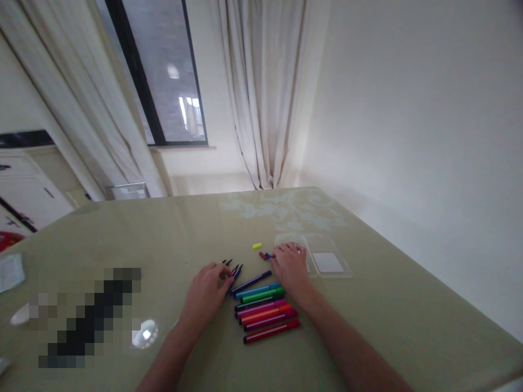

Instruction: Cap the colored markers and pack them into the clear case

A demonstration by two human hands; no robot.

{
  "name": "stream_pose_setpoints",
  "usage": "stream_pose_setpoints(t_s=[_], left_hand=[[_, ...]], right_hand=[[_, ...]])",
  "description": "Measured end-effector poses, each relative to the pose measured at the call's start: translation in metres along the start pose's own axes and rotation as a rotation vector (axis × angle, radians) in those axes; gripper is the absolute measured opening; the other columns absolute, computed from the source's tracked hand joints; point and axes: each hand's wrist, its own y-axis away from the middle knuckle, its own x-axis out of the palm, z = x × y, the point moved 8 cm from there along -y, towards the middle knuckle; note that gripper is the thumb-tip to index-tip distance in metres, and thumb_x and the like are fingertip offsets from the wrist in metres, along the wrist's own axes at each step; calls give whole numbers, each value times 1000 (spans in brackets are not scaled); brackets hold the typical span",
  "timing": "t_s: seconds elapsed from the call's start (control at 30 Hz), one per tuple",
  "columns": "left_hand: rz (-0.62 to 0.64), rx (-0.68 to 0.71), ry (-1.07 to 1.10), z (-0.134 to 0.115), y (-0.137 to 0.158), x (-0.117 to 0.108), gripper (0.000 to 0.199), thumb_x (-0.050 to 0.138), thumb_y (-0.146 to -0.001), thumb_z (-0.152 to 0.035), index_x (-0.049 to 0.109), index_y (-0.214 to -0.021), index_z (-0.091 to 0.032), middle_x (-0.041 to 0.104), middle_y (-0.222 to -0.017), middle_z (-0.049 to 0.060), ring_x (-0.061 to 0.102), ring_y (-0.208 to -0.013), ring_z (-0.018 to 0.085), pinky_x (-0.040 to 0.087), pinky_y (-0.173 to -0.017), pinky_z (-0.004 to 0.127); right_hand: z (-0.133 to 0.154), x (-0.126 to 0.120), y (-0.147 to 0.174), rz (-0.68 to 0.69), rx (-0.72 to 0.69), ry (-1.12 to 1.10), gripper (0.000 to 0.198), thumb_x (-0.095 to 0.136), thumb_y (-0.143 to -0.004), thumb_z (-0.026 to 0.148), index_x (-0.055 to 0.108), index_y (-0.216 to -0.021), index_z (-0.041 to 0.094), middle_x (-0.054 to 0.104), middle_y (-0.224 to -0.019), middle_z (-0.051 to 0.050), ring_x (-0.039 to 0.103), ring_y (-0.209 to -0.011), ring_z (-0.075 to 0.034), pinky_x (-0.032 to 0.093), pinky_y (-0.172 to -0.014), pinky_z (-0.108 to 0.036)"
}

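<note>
Uncapped felt pens [235, 279] at the far left corner of the row of capped pens [265, 314]; left hand [207, 291] there, thumb and fingertips closed on them, dark nibs pointing away, count unclear. Right hand [291, 267] beyond the row's right end, fingers curled by a blue cap [267, 256] and a brown cap [262, 255]; cannot tell whether it grips either. Yellow cap [257, 246] farther beyond the row

Handling, judged: light, stiff, smooth, apt to roll; best held mid-barrel, away from delicate nibs

Look: slim, straight barrels; row runs red, magenta, orange, pink, greens, blue, with dark near ends
</note>
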Motion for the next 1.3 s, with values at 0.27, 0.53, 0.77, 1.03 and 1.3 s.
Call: stream_pose_setpoints(t_s=[0.27, 0.53, 0.77, 1.03, 1.3], left_hand=[[26, -13, -44, 1, 3, 0, 15, 65, -87, -33, 76, -86, -23, 69, -95, 7, 66, -95, 28, 47, -86, 39], [-100, 21, 156, -14, 1, -13, 23, 57, -91, -39, 73, -94, -22, 74, -98, 8, 69, -94, 27, 52, -86, 39], [-79, 71, 358, -24, 3, -10, 25, 55, -94, -42, 71, -101, -23, 78, -102, 6, 73, -96, 24, 56, -87, 38], [-91, 84, 364, -22, 2, -8, 23, 56, -94, -40, 70, -101, -23, 77, -101, 6, 71, -96, 24, 55, -87, 38], [-108, 146, 377, -33, 5, -9, 16, 60, -94, -34, 71, -100, -25, 74, -98, 4, 68, -90, 21, 52, -82, 33]], right_hand=[[-6, -7, 0, -68, 78, -152, 7, 68, -92, 26, 73, -93, 21, 76, -103, -8, 62, -107, -28, 33, -93, -42], [-6, -14, 3, -92, 30, -737, 7, 77, -83, 27, 75, -87, 22, 78, -87, -3, 70, -84, -22, 48, -80, -34], [3, -25, 2, -92, -44, -878, 8, 74, -84, 26, 78, -92, 25, 78, -89, -1, 71, -87, -21, 50, -85, -33], [2, -27, 2, -85, -43, -922, 12, 74, -86, 29, 79, -95, 26, 79, -96, -3, 71, -95, -24, 49, -89, -36], [8, -23, 4, -40, -90, -966, 12, 76, -84, 27, 81, -95, 26, 80, -98, -3, 72, -95, -23, 51, -87, -36]])
